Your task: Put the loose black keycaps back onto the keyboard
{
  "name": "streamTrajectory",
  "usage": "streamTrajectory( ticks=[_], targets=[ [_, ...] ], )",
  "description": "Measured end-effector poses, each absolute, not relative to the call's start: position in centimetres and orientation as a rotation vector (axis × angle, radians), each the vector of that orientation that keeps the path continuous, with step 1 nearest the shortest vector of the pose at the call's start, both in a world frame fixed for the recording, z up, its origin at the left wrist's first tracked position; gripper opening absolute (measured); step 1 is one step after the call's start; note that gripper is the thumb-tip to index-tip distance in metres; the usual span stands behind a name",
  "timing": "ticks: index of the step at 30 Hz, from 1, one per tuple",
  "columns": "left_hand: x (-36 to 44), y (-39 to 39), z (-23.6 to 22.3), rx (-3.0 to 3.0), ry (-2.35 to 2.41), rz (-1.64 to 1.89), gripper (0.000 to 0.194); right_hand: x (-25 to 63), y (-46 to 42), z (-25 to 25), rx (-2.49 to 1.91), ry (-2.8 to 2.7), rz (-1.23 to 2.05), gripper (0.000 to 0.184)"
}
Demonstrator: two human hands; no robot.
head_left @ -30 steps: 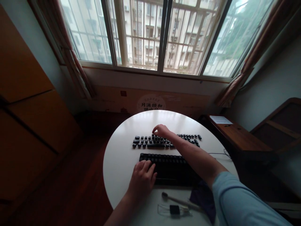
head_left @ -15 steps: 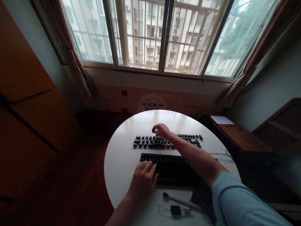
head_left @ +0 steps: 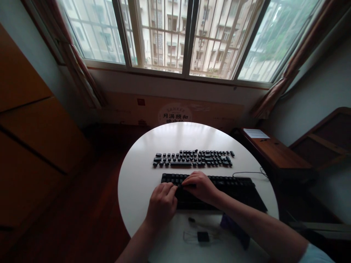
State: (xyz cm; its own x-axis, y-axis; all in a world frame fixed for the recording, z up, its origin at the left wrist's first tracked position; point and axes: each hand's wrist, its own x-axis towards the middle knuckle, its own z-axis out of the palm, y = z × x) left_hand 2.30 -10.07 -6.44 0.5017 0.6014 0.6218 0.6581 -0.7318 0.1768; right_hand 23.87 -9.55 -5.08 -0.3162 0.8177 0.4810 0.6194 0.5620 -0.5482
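Note:
A black keyboard [head_left: 233, 195] lies on the round white table, with keycaps seated along its far rows and its nearer part dark and bare-looking. My left hand [head_left: 161, 202] rests on the keyboard's left part, fingers bent and together against it. Close beside it, my right hand [head_left: 199, 185] is over the keyboard, thumb and fingers pinched on a small dark keycap that is mostly hidden. Beyond the keyboard, loose black keycaps [head_left: 189, 158] lie in several rows, including a long space bar [head_left: 181, 164].
Nearer me on the white table [head_left: 137, 175] lie a wire keycap puller [head_left: 203, 236], a brush [head_left: 192, 220] and a purple cloth [head_left: 233, 228]. A cable [head_left: 246, 172] runs off right. A wooden side table [head_left: 279, 153] with a paper sheet [head_left: 256, 133] stands at right.
My right hand has come back from the loose keycaps to the keyboard, next to my left hand. The left fingers have bent inward. The view has shifted slightly.

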Motion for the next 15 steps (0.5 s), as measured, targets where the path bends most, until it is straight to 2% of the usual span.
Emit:
streamTrajectory(
  ticks=[8, 15],
  targets=[
    [2.3, -10.2, -6.2, -2.654, -1.141, -1.040, 0.026, 23.8, -10.2, -5.7, -1.233, -2.192, 0.164, 0.012],
    [2.3, -10.2, -6.3, -2.682, -1.166, -1.036, 0.022, 23.3, -10.6, -6.1, -1.299, -2.117, 0.135, 0.009]
  ],
)
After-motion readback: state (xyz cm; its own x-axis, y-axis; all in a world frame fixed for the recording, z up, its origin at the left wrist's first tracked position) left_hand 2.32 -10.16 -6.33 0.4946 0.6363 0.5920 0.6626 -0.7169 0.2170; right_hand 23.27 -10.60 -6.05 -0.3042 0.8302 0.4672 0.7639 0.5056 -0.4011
